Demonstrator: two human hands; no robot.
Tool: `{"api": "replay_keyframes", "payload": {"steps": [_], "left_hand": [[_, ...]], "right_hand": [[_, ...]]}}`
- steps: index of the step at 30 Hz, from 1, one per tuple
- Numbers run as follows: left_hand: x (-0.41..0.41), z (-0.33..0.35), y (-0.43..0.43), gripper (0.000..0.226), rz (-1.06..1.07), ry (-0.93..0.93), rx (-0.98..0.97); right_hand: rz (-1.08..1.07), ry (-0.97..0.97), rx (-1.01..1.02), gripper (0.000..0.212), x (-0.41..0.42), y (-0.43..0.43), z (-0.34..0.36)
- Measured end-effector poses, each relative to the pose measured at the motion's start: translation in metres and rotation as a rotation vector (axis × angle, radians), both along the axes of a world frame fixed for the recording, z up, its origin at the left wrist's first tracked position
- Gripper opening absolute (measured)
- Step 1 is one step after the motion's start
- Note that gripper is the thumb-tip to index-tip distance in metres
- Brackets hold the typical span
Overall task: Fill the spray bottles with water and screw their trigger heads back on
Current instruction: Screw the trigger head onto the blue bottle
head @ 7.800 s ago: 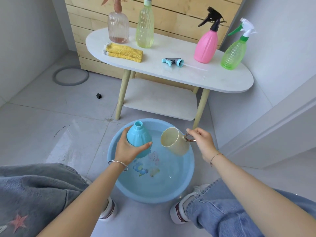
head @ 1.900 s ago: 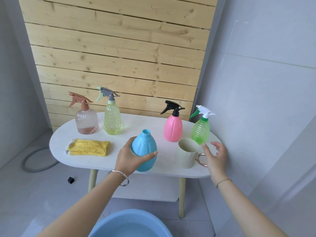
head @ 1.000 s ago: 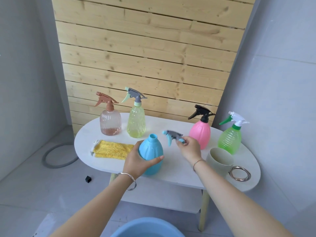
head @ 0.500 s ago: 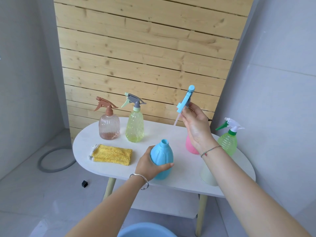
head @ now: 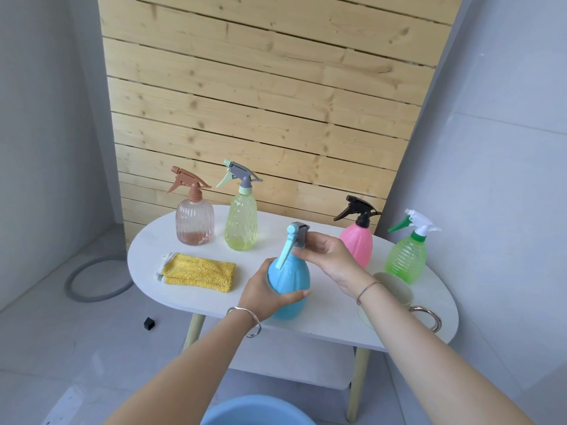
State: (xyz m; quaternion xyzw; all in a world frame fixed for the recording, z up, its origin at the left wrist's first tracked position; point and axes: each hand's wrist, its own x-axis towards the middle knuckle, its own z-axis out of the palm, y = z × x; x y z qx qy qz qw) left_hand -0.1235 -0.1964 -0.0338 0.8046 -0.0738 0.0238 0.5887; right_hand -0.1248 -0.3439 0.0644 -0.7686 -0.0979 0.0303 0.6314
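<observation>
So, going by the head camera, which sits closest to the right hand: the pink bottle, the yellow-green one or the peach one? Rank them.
1. The pink bottle, just behind and right of the right hand gripping the trigger head.
2. The yellow-green bottle, back row, to the left.
3. The peach bottle, leftmost at the back.

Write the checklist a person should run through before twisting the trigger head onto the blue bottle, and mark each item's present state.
1. The blue bottle stands upright on the table: ok.
2. The left hand grips the bottle's body to steady it: ok.
3. The right hand holds the trigger head at the bottle's neck: ok.
4. The head's collar sits squarely on the thread: cannot tell, fingers hide it.
5. The bottle is filled: cannot tell, its wall is opaque.
</observation>
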Motion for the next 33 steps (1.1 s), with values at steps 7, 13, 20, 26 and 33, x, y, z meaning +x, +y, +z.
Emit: {"api": "replay_keyframes", "payload": {"steps": [7,13,20,26,33], "left_hand": [[0.002,-0.002,0.001,0.089,-0.016,-0.009,-0.007],[0.002,-0.002,0.000,0.092,-0.018,-0.007,0.001],[-0.002,0.004,0.000,0.095,-0.035,-0.015,0.021],[-0.001,0.001,-0.002,0.087,-0.042,0.010,0.008],[0.003,0.050,0.030,0.100,-0.102,0.068,-0.074]], "right_hand": [[0.011,-0.036,0.039,0.028,0.005,-0.004,-0.007],[-0.084,-0.062,0.044,0.024,0.006,0.007,-0.017],[-0.141,-0.102,-0.015,0.042,0.006,0.019,-0.027],[-0.116,-0.056,0.148,0.025,0.003,0.012,-0.034],[-0.022,-0.039,0.098,0.016,0.002,0.005,-0.035]]}}
